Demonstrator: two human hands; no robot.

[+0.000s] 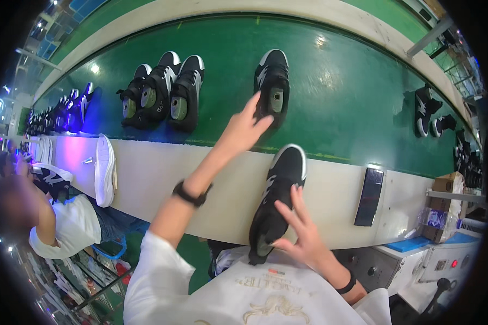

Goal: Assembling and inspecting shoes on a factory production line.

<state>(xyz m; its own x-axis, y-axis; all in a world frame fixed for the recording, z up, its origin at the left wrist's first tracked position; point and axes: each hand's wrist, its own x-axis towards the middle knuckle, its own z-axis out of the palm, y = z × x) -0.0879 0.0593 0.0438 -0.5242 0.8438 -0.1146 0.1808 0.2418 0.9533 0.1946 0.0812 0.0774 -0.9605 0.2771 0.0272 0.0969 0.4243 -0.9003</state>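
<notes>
On the green conveyor belt [222,40] stands a black sneaker [279,73] with a white toe edge and a shoe last inside. My left hand [243,130] reaches to its heel end, thumb and forefinger apart at the collar's left side. A second black-and-white sneaker [287,165] rests on the pale ledge close to me, toe pointing away, its heel reaching past the ledge's near edge. Over this shoe's right side my right hand [306,235] has its fingers spread, thumb by the heel opening. Neither hand visibly grips a shoe.
Several matching sneakers [187,89] stand on the belt to the left, others [425,111] at the right. A white sole [104,170] lies on the ledge [217,200]. A dark flat phone-like object [370,196] lies right. A co-worker [65,227] sits at left.
</notes>
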